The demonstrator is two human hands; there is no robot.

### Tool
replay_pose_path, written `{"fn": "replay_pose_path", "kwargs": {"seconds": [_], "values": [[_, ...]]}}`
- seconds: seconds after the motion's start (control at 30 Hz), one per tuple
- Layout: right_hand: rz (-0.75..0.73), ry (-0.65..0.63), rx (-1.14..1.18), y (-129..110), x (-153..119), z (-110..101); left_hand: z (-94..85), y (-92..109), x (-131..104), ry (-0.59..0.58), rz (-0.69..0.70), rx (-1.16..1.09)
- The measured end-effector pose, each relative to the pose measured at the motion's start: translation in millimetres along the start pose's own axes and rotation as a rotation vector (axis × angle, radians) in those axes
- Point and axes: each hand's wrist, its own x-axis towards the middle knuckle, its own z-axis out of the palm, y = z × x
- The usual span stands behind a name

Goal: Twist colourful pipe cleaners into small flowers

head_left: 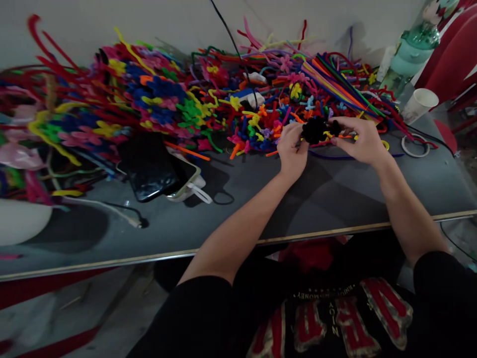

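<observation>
Just above the table, right of centre, my left hand (292,151) pinches a fuzzy black piece (313,131) between thumb and fingers. To its right, my right hand (360,139) has thumb and fingertips closed around a smaller black fuzzy part (335,128). Whether the two black parts are joined cannot be made out. Behind both hands lies a heap of colourful pipe-cleaner pieces (261,122), and a bundle of long straight stems (335,84) slants above my right hand.
Two phones (149,166) lie left of centre on the grey table (238,199), near a white cable (112,209). Rightwards are a paper cup (420,105), a tape ring (415,145), a green bottle (413,52) and a red chair (447,54). A black cord (234,44) hangs over the heap.
</observation>
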Motion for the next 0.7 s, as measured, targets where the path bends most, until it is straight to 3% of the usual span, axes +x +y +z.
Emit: {"fn": "replay_pose_path", "kwargs": {"seconds": [0.13,0.37,0.57,0.7], "values": [[0.005,0.058,0.048,-7.0,-9.4,8.1,1.4,-0.6,-3.2,-0.047,-0.054,-0.011],[0.072,0.093,0.184,0.8,-13.5,30.7,1.8,8.0,-4.2,-0.052,-0.150,-0.003],[0.070,0.060,0.056,-6.8,-12.6,30.8,-0.4,9.5,0.0,-0.060,-0.082,0.010],[0.053,0.007,0.021,-7.7,-11.9,31.3,4.1,0.0,0.0,-0.075,-0.168,-0.039]]}}
